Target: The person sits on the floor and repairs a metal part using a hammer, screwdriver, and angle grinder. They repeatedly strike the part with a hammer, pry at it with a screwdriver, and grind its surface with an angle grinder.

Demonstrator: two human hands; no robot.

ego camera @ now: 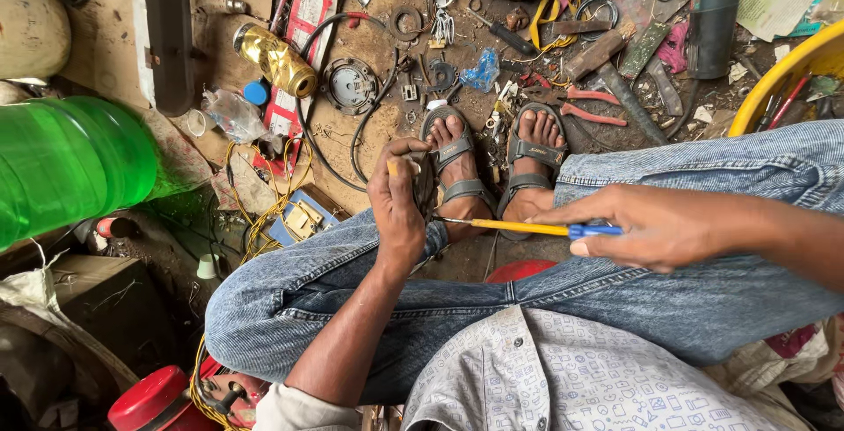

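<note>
I sit with my legs in blue jeans and my feet in grey sandals (462,187). My left hand (397,202) grips a small dark round metal part (423,187) held on edge above my knee. My right hand (651,229) holds a screwdriver (527,227) with a yellow and blue handle. Its thin shaft points left, and the tip touches the part just under my left fingers. Most of the part is hidden behind my left hand.
The dirt floor is littered with tools and scrap: red-handled pliers (587,104), a gold can (276,60), a round metal plate (350,85), black cable (369,123), yellow wires (255,229). A green plastic bottle (70,163) lies at left, a yellow tub rim (774,79) at right.
</note>
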